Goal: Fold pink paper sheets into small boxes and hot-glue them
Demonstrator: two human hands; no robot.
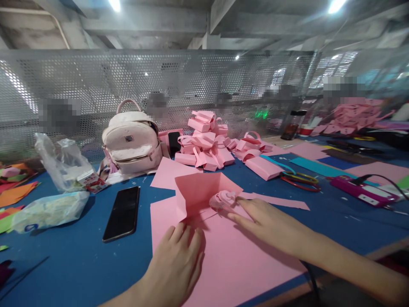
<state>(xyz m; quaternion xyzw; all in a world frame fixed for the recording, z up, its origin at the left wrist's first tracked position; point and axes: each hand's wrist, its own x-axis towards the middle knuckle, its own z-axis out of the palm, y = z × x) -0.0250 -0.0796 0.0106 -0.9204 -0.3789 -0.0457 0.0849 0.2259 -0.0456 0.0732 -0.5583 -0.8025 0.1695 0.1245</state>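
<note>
- The left hand (175, 262) is laid at the near left edge of the folded pink paper (204, 187), with its fingers bent and held close together; whether the paper is pinched cannot be told.
- The right hand (266, 221) is reached in from the right, with thumb and forefinger set a little apart at the near right side of the crumpled pink paper (223, 199); whether it is gripped cannot be told.
- The crumpled pink paper is placed in front of the raised walls of the folded pink paper, just beside its right end.
- Beneath both hands, a large pink sheet (236, 260) is spread on the blue tabletop (76, 268).
- A pink strip (281, 201) is laid to the right, beyond the right wrist.
- Farther off, folded pink pieces (207, 143) are heaped in a pile, and a pale backpack (132, 140) is stood to their left.
- A dark phone (123, 213) is laid flat left of the large sheet, and a white packet (53, 211) is seen farther left.
- At the right, a purple power strip (364, 190) is set on the tabletop.
- The far side is bounded by a perforated screen (96, 76).
</note>
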